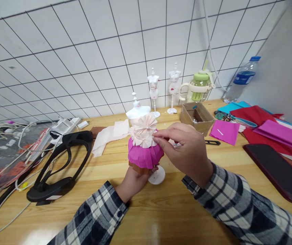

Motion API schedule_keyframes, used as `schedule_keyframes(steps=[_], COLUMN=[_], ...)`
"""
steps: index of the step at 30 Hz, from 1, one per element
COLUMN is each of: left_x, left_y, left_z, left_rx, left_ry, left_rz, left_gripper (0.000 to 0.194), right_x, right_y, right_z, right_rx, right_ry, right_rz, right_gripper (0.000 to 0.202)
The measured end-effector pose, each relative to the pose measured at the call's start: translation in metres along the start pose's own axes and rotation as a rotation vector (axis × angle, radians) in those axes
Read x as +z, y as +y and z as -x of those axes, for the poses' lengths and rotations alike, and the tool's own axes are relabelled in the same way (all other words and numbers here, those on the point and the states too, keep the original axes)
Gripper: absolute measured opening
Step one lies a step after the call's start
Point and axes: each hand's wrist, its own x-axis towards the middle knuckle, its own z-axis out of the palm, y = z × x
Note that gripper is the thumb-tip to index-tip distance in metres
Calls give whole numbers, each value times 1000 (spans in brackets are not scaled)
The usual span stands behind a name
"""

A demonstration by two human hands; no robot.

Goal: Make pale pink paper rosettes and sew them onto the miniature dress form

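Observation:
A small white dress-form mannequin (138,111) stands tilted in front of me. It wears a magenta crepe-paper skirt (146,157) over a brown layer (136,167), with pleated pale pink paper flowers (144,128) on its front. From below, my left hand (135,182) is closed around the mannequin under the skirt; its fingers are mostly hidden. Thumb and index finger of my right hand (184,146) are pinched together at the right edge of the flowers. Whatever lies between those fingertips is too small to make out. The mannequin's round white base (157,175) shows below the skirt.
Pale paper strips (107,137) lie to the left, near a black headset frame (59,170) and cables. Behind are two small mannequins (153,89), a cardboard box (197,117) and a green-lidded cup (200,85). At right are magenta paper (225,132), a water bottle (244,80) and a phone (280,172).

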Motion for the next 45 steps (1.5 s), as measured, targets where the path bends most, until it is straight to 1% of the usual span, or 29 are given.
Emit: schedule_keyframes(steps=[7,12,16,23,29,34,37,40,42,45], left_x=[0,-2,-2,-2,-2,-1,-1,-1,-1,-3], left_y=[5,9,10,11,8,2,2,-1,-6,-13], left_z=[0,0,0,0,0,1,1,0,0,-1], left_rx=[-57,-86,-97,-115,-99,-116,-109,-113,-129,-118], left_ry=[3,-58,-99,-54,-78,-74,-81,-85,-64,0], left_rz=[35,112,113,96,113,112,111,117,114,53], left_gripper=[20,24,27,29,32,36,35,32,32,35], right_x=[3,3,0,1,1,2,2,-4,-12,-27], right_y=[1,-1,-3,-1,0,1,1,0,1,8], right_z=[2,1,-1,0,0,-1,-1,-4,-8,-16], right_rx=[-25,-26,-19,-44,10,8,11,15,29,90], right_ry=[-29,-23,-13,3,-22,-26,-23,-10,28,107], right_rz=[23,26,18,-1,3,45,9,-70,-92,-34], right_gripper=[11,12,13,10,11,9,8,8,12,14])
